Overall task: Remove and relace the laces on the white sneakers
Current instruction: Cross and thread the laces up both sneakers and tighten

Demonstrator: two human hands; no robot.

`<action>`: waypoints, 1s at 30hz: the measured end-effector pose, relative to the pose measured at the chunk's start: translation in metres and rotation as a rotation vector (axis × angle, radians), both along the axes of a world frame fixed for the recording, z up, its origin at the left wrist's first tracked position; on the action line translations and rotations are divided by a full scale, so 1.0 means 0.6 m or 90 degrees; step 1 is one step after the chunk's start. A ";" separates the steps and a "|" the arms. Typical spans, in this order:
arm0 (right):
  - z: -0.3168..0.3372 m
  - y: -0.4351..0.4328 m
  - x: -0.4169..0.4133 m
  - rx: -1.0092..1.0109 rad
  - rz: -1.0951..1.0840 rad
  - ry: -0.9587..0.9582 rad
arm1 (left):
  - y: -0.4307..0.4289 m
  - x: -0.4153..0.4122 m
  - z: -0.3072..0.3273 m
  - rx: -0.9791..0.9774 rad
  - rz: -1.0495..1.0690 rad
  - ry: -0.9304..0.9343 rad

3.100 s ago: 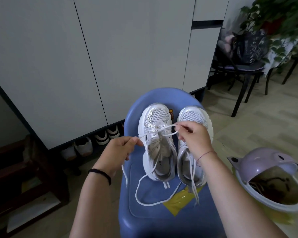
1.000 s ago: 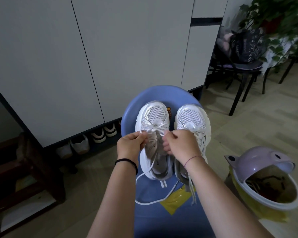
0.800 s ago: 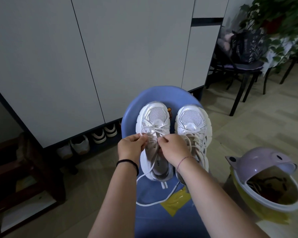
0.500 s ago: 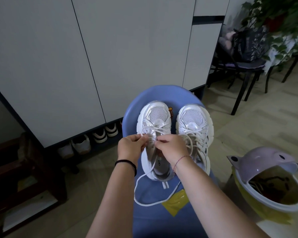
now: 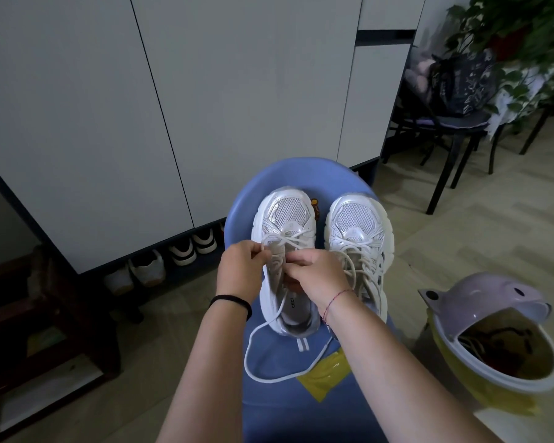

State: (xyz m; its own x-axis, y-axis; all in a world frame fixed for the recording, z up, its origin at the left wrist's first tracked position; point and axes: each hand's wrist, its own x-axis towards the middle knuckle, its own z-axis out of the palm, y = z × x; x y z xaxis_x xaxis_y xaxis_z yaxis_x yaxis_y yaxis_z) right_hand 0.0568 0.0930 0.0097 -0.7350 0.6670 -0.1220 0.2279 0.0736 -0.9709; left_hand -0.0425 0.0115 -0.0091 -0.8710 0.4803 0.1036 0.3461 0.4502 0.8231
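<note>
Grey cupboard doors (image 5: 237,91) rise behind a blue chair (image 5: 301,174); on its seat, toes toward its backrest, sit the left-side sneaker (image 5: 285,219) and the right-side sneaker (image 5: 355,222). The left hand (image 5: 240,273) and right hand (image 5: 317,273) each pinch the lace (image 5: 246,359) over the left-side sneaker, crossed only near the toe, slack looping across the seat. The right-side sneaker looks fully laced, so I judge most of one shoe's eyelets remain

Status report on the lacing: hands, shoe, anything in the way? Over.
Left hand, right hand: fingers pinching lace over left-side sneaker. Lace threaded near toe; slack loops on blue chair. No obstruction seen.
</note>
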 end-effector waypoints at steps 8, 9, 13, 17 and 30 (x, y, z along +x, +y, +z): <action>-0.010 0.004 -0.005 0.055 0.033 -0.018 | 0.004 -0.002 0.005 -0.029 -0.056 0.072; -0.010 0.004 -0.006 0.059 0.041 -0.020 | 0.006 0.000 0.004 -0.021 -0.059 0.072; -0.006 0.008 -0.007 0.032 0.061 -0.022 | 0.008 0.001 -0.004 0.058 -0.038 0.006; -0.006 0.018 -0.005 -0.059 0.084 -0.011 | 0.006 -0.001 -0.015 0.159 -0.006 -0.180; -0.023 0.020 -0.024 -0.079 -0.010 -0.013 | -0.003 0.003 -0.019 0.192 -0.066 -0.339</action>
